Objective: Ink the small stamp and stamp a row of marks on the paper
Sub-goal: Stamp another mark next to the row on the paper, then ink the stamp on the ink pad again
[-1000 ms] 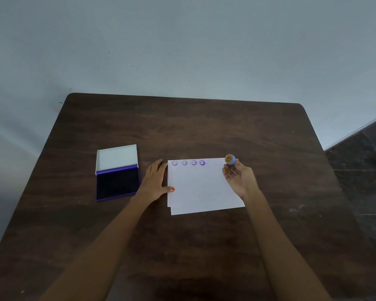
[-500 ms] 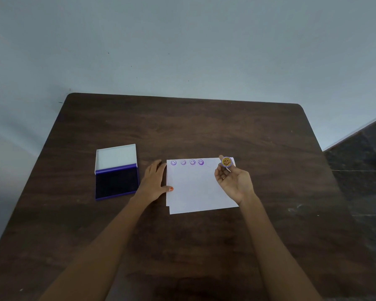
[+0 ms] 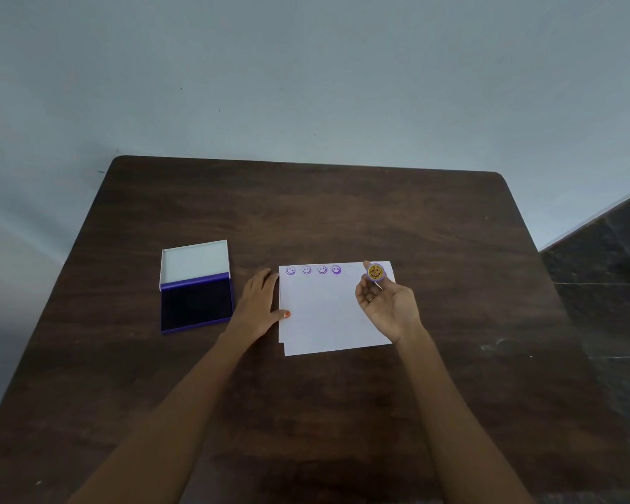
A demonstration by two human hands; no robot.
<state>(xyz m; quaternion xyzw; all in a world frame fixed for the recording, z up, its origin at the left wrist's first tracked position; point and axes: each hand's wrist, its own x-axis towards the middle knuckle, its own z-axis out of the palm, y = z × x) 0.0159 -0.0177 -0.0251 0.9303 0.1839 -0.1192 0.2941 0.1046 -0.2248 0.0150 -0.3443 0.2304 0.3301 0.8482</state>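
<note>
White paper (image 3: pixel 324 314) lies in the middle of the dark wooden table (image 3: pixel 342 212). Along its top edge runs a row of several purple smiley marks (image 3: pixel 313 270). My right hand (image 3: pixel 386 303) holds the small round stamp (image 3: pixel 375 272) at its fingertips, palm up, over the paper's top right corner, with the yellow smiley face of the stamp turned toward me. My left hand (image 3: pixel 259 307) lies flat on the table at the paper's left edge, its thumb on the sheet. The open ink pad (image 3: pixel 196 305) with a dark purple surface sits to the left of that hand.
The ink pad's white lid (image 3: pixel 195 261) stands hinged open behind the pad. A pale wall rises behind the table's far edge. Dark tiled floor (image 3: pixel 604 267) shows beyond the table's right side.
My right hand with the stamp has drifted left from the paper's right corner and turned palm up, showing the stamp's face. The left hand has stayed put.
</note>
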